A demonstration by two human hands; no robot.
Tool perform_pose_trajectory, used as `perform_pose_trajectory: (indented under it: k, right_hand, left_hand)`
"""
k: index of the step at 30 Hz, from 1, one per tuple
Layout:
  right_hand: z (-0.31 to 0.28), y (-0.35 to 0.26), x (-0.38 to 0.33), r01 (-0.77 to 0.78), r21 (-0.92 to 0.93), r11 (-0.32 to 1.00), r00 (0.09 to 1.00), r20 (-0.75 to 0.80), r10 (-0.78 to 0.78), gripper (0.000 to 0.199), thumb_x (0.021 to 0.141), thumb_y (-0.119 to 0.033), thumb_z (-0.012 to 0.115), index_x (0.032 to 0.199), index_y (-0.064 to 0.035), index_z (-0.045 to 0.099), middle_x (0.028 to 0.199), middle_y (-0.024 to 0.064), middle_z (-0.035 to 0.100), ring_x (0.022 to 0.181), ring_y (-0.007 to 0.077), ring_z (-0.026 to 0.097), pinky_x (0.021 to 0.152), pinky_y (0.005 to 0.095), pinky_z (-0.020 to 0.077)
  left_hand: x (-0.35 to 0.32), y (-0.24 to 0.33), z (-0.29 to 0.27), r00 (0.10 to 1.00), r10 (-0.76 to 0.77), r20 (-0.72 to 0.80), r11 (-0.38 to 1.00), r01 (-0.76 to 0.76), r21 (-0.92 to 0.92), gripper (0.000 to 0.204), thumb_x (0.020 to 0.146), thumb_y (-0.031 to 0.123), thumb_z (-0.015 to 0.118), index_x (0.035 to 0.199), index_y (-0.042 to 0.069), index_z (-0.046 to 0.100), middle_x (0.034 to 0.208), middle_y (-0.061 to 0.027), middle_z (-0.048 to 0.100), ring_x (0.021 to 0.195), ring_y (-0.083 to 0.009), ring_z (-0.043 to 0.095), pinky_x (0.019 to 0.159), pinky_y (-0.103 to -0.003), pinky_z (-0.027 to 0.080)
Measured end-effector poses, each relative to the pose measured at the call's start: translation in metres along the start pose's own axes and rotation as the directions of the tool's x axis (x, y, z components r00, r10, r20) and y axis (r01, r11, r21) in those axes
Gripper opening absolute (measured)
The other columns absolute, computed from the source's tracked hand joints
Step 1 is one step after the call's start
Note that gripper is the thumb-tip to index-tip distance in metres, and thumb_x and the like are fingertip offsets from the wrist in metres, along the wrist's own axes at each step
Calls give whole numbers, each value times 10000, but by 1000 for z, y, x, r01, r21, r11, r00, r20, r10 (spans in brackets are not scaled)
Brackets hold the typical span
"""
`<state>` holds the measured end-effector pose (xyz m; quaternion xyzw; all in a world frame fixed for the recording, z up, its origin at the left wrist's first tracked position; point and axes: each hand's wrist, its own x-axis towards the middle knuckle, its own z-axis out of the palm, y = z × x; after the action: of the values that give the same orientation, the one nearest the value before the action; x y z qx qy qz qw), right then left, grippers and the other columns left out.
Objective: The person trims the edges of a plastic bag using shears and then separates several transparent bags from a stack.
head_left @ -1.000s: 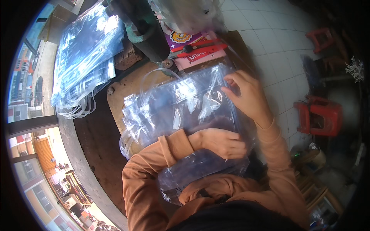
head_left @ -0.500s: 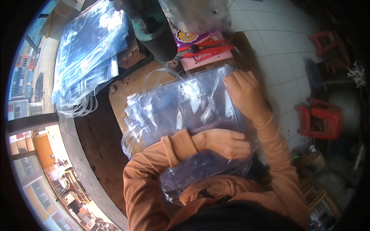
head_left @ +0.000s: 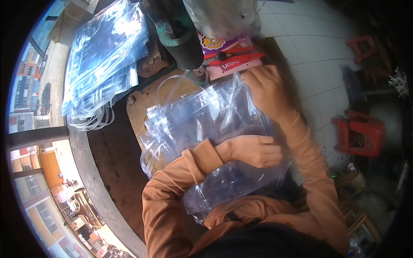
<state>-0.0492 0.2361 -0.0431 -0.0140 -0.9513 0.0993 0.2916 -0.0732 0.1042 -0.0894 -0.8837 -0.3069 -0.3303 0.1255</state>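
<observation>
A clear plastic bag [head_left: 202, 116] with thin whitish strap handles [head_left: 170, 81] is spread over a brown board, glossy and wrinkled, more clear plastic reaching toward my lap. At its far right corner, my right hand [head_left: 266, 90] pinches the edge with bent fingers. My left hand [head_left: 256, 150] lies across the plastic nearer to me, fingers curled down at the right edge; the fingertips are hidden. The left forearm rests over the plastic and covers part of it.
A dark machine column [head_left: 176, 38] stands just beyond the bag. Stacked clear bags [head_left: 103, 47] lie at far left. A red-handled tool [head_left: 234, 57] rests on a pink package [head_left: 228, 69]. Red stools [head_left: 359, 133] stand on the tiled floor at right.
My right hand has shifted slightly left and away from me with the bag's corner. My left hand has moved slightly away from me. The whole view has also shifted a little.
</observation>
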Motion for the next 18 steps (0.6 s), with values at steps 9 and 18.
perform_pose_trajectory:
  k: [9, 18]
  right_hand:
    - [-17, 24, 48, 11, -52, 999, 981, -191, -20, 72, 794, -12, 556, 821, -33, 492, 792, 81, 571, 752, 278, 559, 746, 362, 400]
    - [-103, 14, -55, -602, 212, 770, 654, -421, 628, 181, 894, -122, 563, 776, 0, 499, 657, 119, 480, 575, 225, 435, 586, 279, 408]
  left_hand:
    - [5, 7, 6, 999, 36, -11, 998, -36, -53, 60, 740, 163, 524, 737, 135, 471, 766, 14, 418, 707, -112, 463, 616, -224, 374]
    - [1, 4, -8, 984, 161, -78, 987, -162, -1, 75, 786, 152, 515, 727, 143, 470, 692, 39, 392, 614, -82, 429, 538, -204, 307]
